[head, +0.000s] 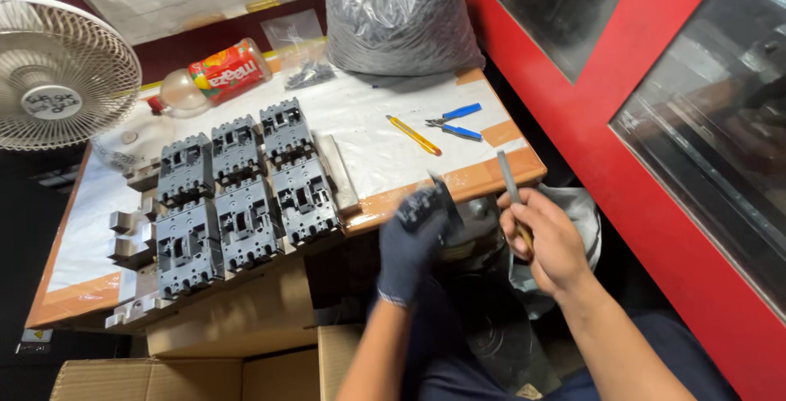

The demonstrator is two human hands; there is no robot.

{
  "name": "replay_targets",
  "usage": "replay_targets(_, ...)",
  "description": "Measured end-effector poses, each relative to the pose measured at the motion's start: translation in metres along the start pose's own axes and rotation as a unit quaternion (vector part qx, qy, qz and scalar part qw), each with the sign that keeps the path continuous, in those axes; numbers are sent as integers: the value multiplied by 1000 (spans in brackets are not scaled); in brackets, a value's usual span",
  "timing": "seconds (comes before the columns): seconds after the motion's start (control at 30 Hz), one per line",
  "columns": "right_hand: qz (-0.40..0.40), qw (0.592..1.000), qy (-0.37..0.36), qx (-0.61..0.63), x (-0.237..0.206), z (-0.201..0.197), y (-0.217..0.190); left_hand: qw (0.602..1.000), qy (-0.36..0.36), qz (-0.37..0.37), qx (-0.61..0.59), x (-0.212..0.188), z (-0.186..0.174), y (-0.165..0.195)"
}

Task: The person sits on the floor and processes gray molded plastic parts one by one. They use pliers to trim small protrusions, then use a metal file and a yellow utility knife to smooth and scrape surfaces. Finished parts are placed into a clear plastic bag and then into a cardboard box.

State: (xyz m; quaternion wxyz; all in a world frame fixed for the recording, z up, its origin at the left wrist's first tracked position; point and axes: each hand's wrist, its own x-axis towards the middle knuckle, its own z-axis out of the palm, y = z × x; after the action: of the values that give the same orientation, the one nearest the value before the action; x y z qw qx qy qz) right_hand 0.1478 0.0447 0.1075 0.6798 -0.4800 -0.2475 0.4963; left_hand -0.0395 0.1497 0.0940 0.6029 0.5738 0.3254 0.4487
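Observation:
My left hand (412, 241), in a dark glove, grips a dark grey moulded plastic part (442, 200) just off the table's front right corner; the hand is motion-blurred. My bare right hand (547, 241) is closed around a thin grey flat tool (508, 178) with a yellowish handle, its blade pointing up. Several dark grey moulded housings (237, 192) lie in two rows on the table (393, 155), to the left of both hands.
A yellow utility knife (413, 135) and blue-handled pliers (454, 126) lie on the table. A large grey bag (397, 12) sits at the back, a tipped bottle (217, 73) and a white fan (57, 69) left. A red-framed cabinet (655, 122) is on the right; cardboard boxes (213, 368) below.

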Motion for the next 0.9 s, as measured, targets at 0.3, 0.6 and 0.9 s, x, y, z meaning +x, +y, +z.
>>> replay_targets(0.3,108,994,8,-2,-11,1,23,989,-88,-60,-100,84,-6,24)
replay_targets(0.6,158,986,-54,9,23,16,56,993,-105,10,-46,85,-10,6)
replay_targets(0.9,157,985,-67,16,37,7,76,995,-100,20,0,86,-9,9)
